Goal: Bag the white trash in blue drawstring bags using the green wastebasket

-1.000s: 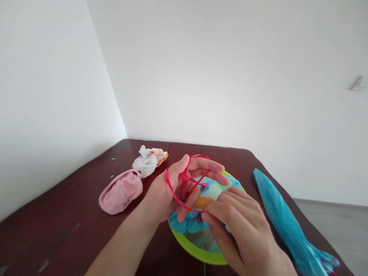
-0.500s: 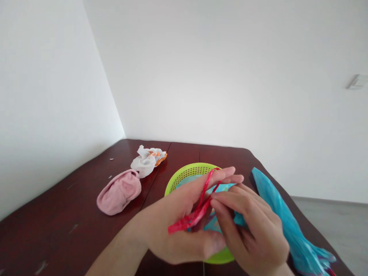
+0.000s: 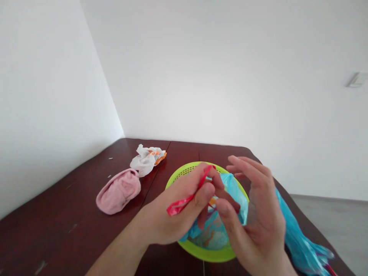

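Observation:
My left hand (image 3: 181, 203) is closed on a thin red plastic strip (image 3: 181, 204), which loops over its index finger and sticks out past the thumb. Facing it from the right, my right hand (image 3: 255, 214) has its fingers apart and curved, with nothing visible in them. Both hands hover over a lime-green plastic basket (image 3: 201, 253) with a perforated rim. Inside the basket lies a crumpled light-blue plastic bag (image 3: 234, 188), partly hidden by the hands. A small orange-yellow patch shows between the hands; I cannot make out what it belongs to.
A pink cloth cap (image 3: 119, 191) lies on the dark red-brown table (image 3: 66, 222) at the left. Behind it is a crumpled white and orange plastic bag (image 3: 145, 161). Along the right edge stretches a long bunched blue plastic bag (image 3: 301, 245), partly behind my right hand.
My right hand has let go of the red strip, moved right and opened. My left fingers have curled in around the strip. More of the blue bag in the basket shows.

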The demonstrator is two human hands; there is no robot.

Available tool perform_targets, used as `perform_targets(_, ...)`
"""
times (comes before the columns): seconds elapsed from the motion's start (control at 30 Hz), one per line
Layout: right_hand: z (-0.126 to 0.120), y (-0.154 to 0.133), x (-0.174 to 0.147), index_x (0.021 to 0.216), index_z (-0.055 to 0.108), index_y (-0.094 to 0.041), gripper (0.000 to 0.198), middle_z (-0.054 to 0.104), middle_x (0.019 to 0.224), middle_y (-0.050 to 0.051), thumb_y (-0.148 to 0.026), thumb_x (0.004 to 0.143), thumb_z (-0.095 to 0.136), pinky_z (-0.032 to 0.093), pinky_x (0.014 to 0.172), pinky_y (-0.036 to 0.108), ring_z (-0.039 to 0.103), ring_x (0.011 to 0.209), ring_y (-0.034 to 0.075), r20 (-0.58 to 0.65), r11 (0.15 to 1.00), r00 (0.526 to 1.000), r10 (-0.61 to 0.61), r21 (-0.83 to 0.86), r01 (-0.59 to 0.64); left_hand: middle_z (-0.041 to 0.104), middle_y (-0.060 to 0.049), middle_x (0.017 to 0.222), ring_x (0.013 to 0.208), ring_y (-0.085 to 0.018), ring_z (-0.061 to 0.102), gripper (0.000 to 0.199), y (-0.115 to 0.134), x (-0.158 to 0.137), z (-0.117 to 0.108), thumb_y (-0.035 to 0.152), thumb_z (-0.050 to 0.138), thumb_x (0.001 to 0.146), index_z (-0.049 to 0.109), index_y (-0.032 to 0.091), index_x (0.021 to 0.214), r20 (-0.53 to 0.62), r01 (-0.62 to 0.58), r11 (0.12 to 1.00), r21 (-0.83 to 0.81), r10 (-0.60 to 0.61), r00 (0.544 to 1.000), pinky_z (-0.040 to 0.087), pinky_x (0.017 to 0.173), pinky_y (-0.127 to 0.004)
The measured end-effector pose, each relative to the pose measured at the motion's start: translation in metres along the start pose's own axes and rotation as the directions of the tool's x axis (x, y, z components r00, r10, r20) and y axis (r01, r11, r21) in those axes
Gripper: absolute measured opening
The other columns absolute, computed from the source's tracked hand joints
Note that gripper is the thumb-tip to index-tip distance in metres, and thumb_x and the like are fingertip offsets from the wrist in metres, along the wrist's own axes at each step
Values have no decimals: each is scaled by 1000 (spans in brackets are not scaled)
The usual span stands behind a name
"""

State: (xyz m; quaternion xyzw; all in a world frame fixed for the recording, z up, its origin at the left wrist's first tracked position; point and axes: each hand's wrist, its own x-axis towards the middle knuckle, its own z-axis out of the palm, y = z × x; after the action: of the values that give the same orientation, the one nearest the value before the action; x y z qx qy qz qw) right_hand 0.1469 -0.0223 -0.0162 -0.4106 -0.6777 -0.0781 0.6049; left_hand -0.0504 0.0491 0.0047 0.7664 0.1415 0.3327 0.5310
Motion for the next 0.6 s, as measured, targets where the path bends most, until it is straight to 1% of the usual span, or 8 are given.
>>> perform_targets(0.07, -2, -4, 2, 167, 65, -24, 57, 75, 154, 16, -33, 113, 79, 70, 103, 45, 76, 134, 32, 123, 993, 990, 66, 87, -77, 70, -1, 88, 67, -15, 65, 44, 3, 0, -2, 60, 46, 129, 68, 23, 122, 92, -22, 998, 55, 17, 996, 55, 66, -26)
perform_targets(0.1, -3, -5, 4, 162, 69, -26, 50, 79, 146, 14, -34, 114, 79, 71, 97, 41, 79, 126, 30, 153, 985, 984, 85, 136, -106, 69, -1, 88, 66, -14, 64, 44, 5, 0, -3, 59, 46, 129, 69, 22, 122, 122, -41, 997, 62, 33, 992, 55, 66, -26)
perform_targets(0.17, -3, -6, 6, 147, 76, -28, 34, 83, 129, 9, -29, 113, 81, 70, 88, 36, 81, 110, 25, 163, 969, 982, 90, 212, -124, 69, -1, 89, 63, -13, 63, 45, 9, 0, -6, 58, 45, 129, 72, 22, 127, 139, -72, 995, 65, 63, 988, 53, 65, -26)
perform_targets(0.23, -2, -5, 8, 134, 81, -28, 26, 83, 118, 6, -19, 110, 82, 68, 86, 35, 79, 104, 24, 115, 966, 991, 64, 244, -90, 69, -2, 86, 61, -13, 62, 50, 11, -1, -9, 59, 45, 129, 78, 21, 130, 125, -103, 992, 74, 93, 988, 52, 64, -27)
perform_targets(0.33, -2, 0, 9, 132, 84, -27, 35, 80, 111, 6, -7, 103, 84, 66, 82, 36, 77, 104, 24, 37, 967, 999, 8, 256, -17, 68, -3, 83, 60, -14, 60, 62, 10, -3, -11, 65, 39, 128, 82, 20, 136, 127, -97, 995, 21, 93, 988, 51, 63, -27)
perform_targets(0.43, -2, 2, 4, 133, 85, -27, 44, 79, 107, 6, 0, 99, 82, 64, 78, 36, 76, 101, 25, -15, 969, 999, -40, 245, 43, 73, -8, 98, 62, -12, 60, 69, 3, -5, -11, 73, 39, 126, 79, 17, 135, 149, -28, 995, -100, 43, 988, 48, 58, -23)
perform_targets(0.5, -4, 3, 1, 129, 87, -28, 46, 79, 109, 6, 3, 97, 80, 63, 75, 35, 76, 100, 24, -62, 977, 995, -79, 192, 89, 75, -7, 104, 59, -9, 58, 64, -3, -6, -8, 75, 44, 125, 73, 19, 135, 120, 11, 981, -194, 13, 993, 44, 54, -20)
perform_targets(0.6, -10, 0, 1, 124, 89, -28, 45, 79, 110, 6, 4, 94, 82, 63, 71, 36, 77, 93, 22, -86, 978, 983, -165, 117, 175, 80, -8, 114, 55, -6, 60, 51, -9, -4, -4, 71, 49, 125, 65, 23, 132, -5, 6, 952, -307, -7, 1000, 37, 47, -16)
